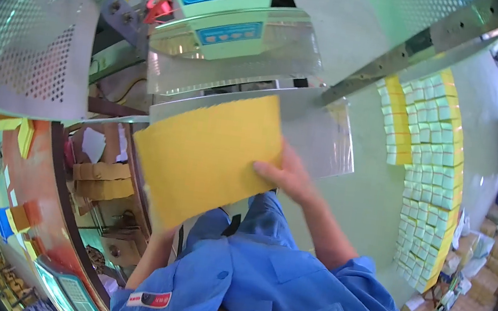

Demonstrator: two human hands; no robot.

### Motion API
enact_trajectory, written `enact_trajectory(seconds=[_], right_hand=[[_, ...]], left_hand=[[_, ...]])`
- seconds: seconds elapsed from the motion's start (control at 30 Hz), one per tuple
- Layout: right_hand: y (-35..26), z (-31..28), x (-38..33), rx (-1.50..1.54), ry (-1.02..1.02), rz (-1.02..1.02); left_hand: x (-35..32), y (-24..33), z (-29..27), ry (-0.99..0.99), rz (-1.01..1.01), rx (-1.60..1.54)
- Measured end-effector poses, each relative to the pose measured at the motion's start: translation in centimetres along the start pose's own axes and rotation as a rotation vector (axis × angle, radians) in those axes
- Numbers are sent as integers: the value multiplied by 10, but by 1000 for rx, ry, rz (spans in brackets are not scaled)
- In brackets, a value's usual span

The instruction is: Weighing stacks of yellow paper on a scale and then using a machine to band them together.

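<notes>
A stack of yellow paper (211,154) is held in front of my body, tilted, with a slightly uneven far edge. My right hand (284,174) grips its right edge, thumb on top and the other fingers out of sight beneath. At the near left corner, my left hand (162,230) holds the stack from below; its fingers are hidden by the paper. Just beyond the paper lies the machine's grey metal table (318,133). Over that table sits a clear curved guard (238,47).
A perforated metal panel (31,45) stands at the left, and a metal bar (407,53) slants at the upper right. Long rows of banded yellow-and-white bundles (431,179) line the floor at right. A reddish-brown workbench (42,172) is on the left, with a shelf of brown paper (101,180) beside it.
</notes>
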State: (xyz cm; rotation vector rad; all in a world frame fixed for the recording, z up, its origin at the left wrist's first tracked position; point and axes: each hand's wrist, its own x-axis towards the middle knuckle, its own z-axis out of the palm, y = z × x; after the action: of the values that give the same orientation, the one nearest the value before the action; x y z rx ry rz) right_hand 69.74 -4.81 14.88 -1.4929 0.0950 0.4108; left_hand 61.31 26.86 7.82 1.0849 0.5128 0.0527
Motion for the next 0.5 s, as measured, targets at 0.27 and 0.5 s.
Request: enact_trajectory(seconds=[0.27,0.5], right_hand=[[5,-133,23,-125,53,60],[12,-178,43,225,-17,257]], left_hand=[[81,-80,81,-397,444,1086],[57,-9,151,-324,-102,546]])
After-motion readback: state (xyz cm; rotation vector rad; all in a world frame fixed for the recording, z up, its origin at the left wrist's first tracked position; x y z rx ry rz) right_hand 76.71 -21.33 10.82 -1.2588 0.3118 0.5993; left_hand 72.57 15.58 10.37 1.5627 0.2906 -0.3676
